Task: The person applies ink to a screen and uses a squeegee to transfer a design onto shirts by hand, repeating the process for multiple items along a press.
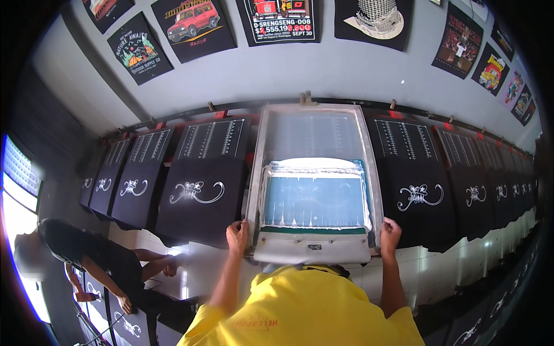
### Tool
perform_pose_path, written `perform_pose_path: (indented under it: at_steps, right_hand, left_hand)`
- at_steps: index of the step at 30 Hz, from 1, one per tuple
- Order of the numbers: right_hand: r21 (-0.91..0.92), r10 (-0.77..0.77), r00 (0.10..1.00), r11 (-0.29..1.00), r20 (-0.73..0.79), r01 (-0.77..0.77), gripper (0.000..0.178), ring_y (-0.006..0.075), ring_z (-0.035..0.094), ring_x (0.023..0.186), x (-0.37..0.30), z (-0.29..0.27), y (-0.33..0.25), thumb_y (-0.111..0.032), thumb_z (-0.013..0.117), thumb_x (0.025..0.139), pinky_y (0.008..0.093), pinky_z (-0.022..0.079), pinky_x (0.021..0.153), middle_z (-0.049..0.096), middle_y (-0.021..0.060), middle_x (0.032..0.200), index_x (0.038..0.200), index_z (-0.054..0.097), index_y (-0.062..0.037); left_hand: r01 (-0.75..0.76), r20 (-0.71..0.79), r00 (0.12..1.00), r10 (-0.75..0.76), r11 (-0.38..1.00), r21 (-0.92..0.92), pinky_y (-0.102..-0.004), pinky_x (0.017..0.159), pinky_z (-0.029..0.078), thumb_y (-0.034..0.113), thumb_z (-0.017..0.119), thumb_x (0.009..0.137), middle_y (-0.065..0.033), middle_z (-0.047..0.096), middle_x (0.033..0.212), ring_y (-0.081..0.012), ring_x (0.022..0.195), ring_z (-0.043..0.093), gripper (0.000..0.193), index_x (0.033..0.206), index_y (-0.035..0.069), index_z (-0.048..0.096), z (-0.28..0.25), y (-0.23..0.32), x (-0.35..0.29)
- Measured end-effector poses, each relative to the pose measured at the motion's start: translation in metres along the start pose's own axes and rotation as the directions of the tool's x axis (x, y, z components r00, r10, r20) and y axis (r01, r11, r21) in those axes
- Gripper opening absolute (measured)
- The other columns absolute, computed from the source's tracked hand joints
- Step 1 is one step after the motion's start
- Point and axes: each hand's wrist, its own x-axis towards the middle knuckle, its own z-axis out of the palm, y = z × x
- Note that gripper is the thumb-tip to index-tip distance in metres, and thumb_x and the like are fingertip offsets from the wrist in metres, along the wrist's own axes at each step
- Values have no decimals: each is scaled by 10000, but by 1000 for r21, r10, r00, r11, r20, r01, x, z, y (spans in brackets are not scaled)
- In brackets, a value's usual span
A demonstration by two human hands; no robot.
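Note:
A screen printing frame (258, 150) lies in front of me over one of the dark shirt boards. Its mesh carries a blue stencil (311, 199) with a faint curled design showing through. White ink (314, 164) is heaped along the stencil's far edge, with thin streaks along its sides and near edge. My left hand (236, 236) is closed at the frame's near left edge. Its near right edge is gripped by my right hand (390, 235), fingers curled. What lies under the frame is mostly hidden.
Black fabric pieces (199, 199) with white curled prints lie on boards to the left; more (420, 199) continue right. A rail (231, 106) runs behind them. At lower left a co-worker (95, 254) bends over other prints, holding a red tool (86, 297). Printed samples (193, 26) hang on the wall.

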Motion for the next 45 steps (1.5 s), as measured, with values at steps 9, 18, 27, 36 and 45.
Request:
perform_pose_path:
  at_steps: [9, 18, 27, 36, 45]
  right_hand:
    - [-53, 25, 1000, 998, 9, -25, 196, 140, 649, 847, 3, -3, -9, 48, 613, 861, 268, 511, 777, 719, 100, 945, 1032, 709, 53]
    - [-86, -52, 999, 995, 13, 53, 202, 130, 651, 842, 3, -15, 25, 57, 596, 861, 270, 513, 801, 713, 76, 936, 1029, 710, 52]
    - [-37, -10, 1000, 999, 7, 11, 223, 178, 647, 851, -1, -9, 21, 9, 570, 858, 306, 502, 818, 704, 116, 955, 1039, 682, 75]
    - [-123, -63, 997, 990, 49, 69, 259, 229, 663, 969, 4, -15, 19, 2, 540, 904, 334, 500, 906, 688, 160, 1083, 1128, 647, 73]
    - [-139, -365, 776, 857, 515, 496, 371, 370, 591, 1156, -50, -4, -83, -98, 679, 877, 450, 462, 1016, 603, 172, 1291, 1235, 615, -26]
  left_hand:
    - [38, 23, 999, -38, 999, 13, -416, 752, 512, 392, 618, 883, -236, 694, 816, -383, 793, 688, 431, 962, -16, 733, 3, -6, -3]
    - [77, 113, 990, -86, 994, 81, -420, 734, 524, 334, 634, 897, -243, 685, 839, -367, 815, 704, 346, 1012, 20, 725, -5, 10, -5]
    - [55, 51, 997, -61, 991, 121, -442, 697, 530, 323, 667, 872, -249, 662, 754, -405, 754, 679, 329, 908, 4, 738, -6, 18, -7]
    - [44, 93, 994, -53, 995, 94, -444, 672, 524, 331, 665, 877, -251, 651, 726, -418, 724, 668, 362, 851, -27, 715, -2, 11, -5]
    - [-262, -199, 949, 246, 963, -59, -416, 690, 535, 281, 634, 920, -196, 689, 768, -387, 697, 665, 300, 904, -7, 717, -17, 41, -34]
